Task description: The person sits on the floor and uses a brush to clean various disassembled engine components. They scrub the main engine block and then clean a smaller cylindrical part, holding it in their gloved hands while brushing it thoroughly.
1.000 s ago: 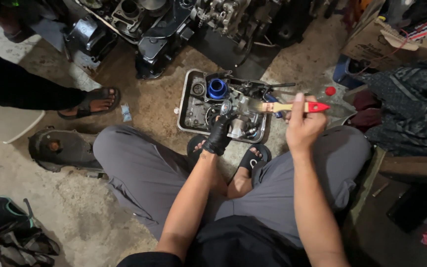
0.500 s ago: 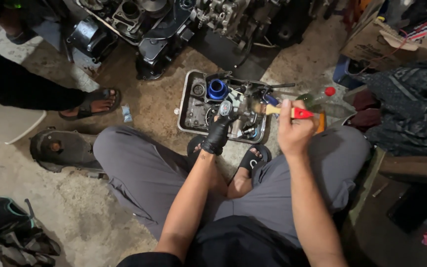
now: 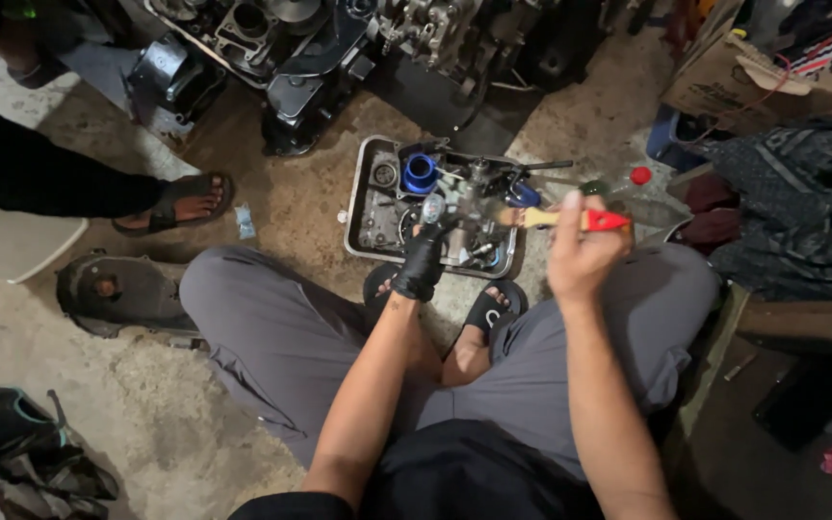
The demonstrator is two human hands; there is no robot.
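I sit on the floor with my knees spread over a metal tray (image 3: 362,220) of small engine parts. My left hand (image 3: 423,262), in a black glove, grips a small metal engine part (image 3: 464,207) and holds it up over the tray. My right hand (image 3: 582,252), bare, holds a paintbrush (image 3: 570,220) with a wooden shaft and a red handle end. The brush lies level, its bristle end pointing left against the metal part. A blue cylindrical piece (image 3: 420,173) stands in the tray behind the part.
Dark engine blocks (image 3: 291,58) lie on the ground beyond the tray. Another person's sandalled foot (image 3: 177,204) and dark trouser leg come in from the left. A plastic bottle with a red cap (image 3: 639,176), a cardboard box (image 3: 734,77) and dark cloth (image 3: 801,212) sit at right. A black cover (image 3: 113,294) lies left.
My right hand swung the brush away and tipped it downward, then brought it back level against the metal part. My left hand has held the part nearly still.
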